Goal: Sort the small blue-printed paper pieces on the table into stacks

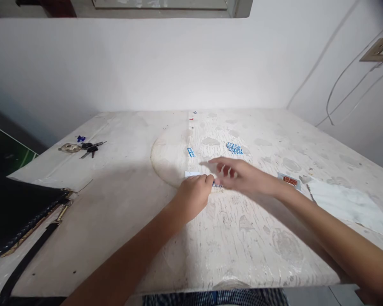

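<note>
White card (pixel 192 174) is held near the middle of the surface (pixel 130 238) by the left hand (pixel 194 191); its fingers are curled closed over it, card edge left showing past the knuckles. Blue bit (pixel 217 185) is seen just right of those fingers. Right hand (pixel 238 173) is raised beside it, fingers loosely spread, blurred; whether anything small is held cannot be told. One blue piece (pixel 190 152) and a blue pile (pixel 234 148) are seen lying farther back. Small packet (pixel 289 180) and white cloth (pixel 347 204) are placed at right; keys (pixel 90 147) and black bag (pixel 22 208) at left.
</note>
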Demonstrator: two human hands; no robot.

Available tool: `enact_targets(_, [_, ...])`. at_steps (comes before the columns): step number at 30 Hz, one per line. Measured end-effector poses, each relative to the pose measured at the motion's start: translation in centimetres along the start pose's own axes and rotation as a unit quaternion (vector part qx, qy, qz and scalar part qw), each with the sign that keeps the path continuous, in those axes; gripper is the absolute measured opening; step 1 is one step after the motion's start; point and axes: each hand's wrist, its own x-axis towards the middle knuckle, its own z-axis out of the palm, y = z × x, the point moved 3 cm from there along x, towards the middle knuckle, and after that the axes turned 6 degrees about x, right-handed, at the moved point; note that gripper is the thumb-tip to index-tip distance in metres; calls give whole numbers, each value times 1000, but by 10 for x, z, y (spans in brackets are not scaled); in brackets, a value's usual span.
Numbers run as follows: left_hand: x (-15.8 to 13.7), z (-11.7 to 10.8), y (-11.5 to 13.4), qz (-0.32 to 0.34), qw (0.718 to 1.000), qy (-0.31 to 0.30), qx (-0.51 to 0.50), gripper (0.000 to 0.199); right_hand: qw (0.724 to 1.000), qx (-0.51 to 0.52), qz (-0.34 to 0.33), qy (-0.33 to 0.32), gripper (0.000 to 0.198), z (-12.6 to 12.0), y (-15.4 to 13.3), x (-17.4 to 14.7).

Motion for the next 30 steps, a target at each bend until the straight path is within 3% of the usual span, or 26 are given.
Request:
enact_targets(3, [0, 2, 2, -4, 999, -11, 51, 24, 999, -14, 19, 41, 32, -15, 8, 30])
enact_targets(6, [0, 3, 3, -3, 998, -15, 59, 26, 996, -86, 3, 11, 26, -12, 14, 74])
enact_targets(10, [-1, 5, 1, -5, 999, -10, 40, 21, 988, -140, -1, -62, 46, 2, 10, 123])
enact_targets(14, [-1, 5, 0, -7, 1000, -8, 26, 16, 977, -172, 37, -121, 59, 7, 7, 141])
enact_targets(19, [-1, 3, -2, -18, 1000, -5, 0, 13, 984, -153, 27, -85, 39, 1, 13, 135])
enact_targets(24, [0, 2, -5, -34, 999, 7, -21, 17, 999, -14, 26, -26, 11, -11, 24, 103])
enact_targets(30, [1, 3, -6, -46, 998, 16, -39, 16, 984, 158, 60, 57, 11, -23, 11, 38])
